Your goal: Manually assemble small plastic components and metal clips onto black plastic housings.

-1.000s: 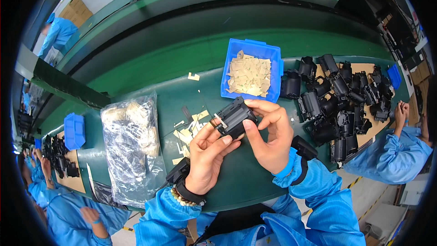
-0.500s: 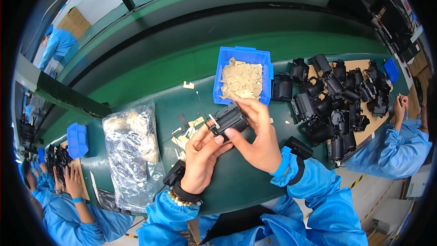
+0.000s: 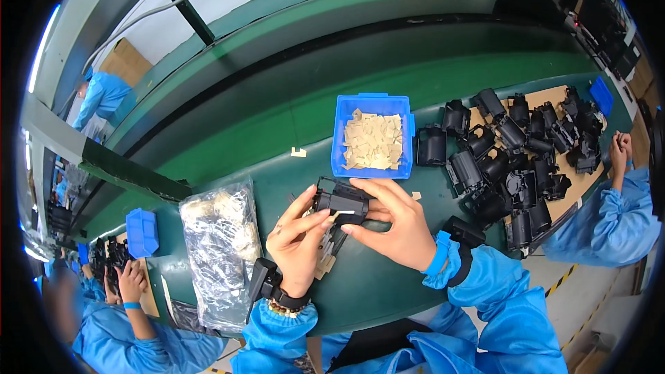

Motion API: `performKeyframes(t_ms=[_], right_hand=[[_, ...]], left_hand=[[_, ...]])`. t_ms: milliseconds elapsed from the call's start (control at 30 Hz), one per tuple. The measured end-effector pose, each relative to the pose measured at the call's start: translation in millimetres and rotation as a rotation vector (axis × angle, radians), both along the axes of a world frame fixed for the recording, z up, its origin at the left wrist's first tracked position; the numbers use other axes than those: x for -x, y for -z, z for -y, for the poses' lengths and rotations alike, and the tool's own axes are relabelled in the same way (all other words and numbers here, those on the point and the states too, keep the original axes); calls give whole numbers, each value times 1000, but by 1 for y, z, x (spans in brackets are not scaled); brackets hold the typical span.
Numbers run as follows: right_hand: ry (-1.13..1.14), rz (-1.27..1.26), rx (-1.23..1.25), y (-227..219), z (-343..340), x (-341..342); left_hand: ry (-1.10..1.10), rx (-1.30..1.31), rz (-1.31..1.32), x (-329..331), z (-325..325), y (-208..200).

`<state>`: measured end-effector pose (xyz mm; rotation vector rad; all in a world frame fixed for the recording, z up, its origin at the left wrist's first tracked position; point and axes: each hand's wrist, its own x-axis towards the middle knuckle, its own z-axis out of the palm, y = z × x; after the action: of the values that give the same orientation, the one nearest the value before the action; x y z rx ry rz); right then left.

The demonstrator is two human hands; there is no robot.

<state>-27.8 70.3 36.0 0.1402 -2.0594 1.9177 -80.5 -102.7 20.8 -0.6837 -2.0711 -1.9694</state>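
Above the green table (image 3: 388,291), the right hand (image 3: 402,228) clasps the black plastic housing (image 3: 352,198) while the left hand (image 3: 296,246) seems to pinch a pale strip (image 3: 343,212) at its near side (fiddly strip-handling, I judge), which calls for steady alignment.

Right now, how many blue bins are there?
3 clearly: the middle bin beyond the held black part; the left bin, past the clear bag; the far-right bin. Far left may hide more.

My bare left hand (image 3: 299,241) pinches; my bare right hand (image 3: 400,230) curls in a grip; my blue, fabric-sleeved forearms (image 3: 495,291) angle inward.
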Motion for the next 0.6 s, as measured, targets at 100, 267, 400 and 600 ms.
performKeyframes(t_ms=[100,267,400,600], right_hand=[[6,-35,-12,2,-1,0],[20,-44,-54,-2,1,-6],[52,-58,-95,-3,5,-7],[73,-50,-72,1,9,-6]], left_hand=[[84,-87,45,0,1,-2],[104,-66,94,-4,3,1],[46,-44,-22,-8,2,3],[-97,-146,54,-16,-15,-8]])
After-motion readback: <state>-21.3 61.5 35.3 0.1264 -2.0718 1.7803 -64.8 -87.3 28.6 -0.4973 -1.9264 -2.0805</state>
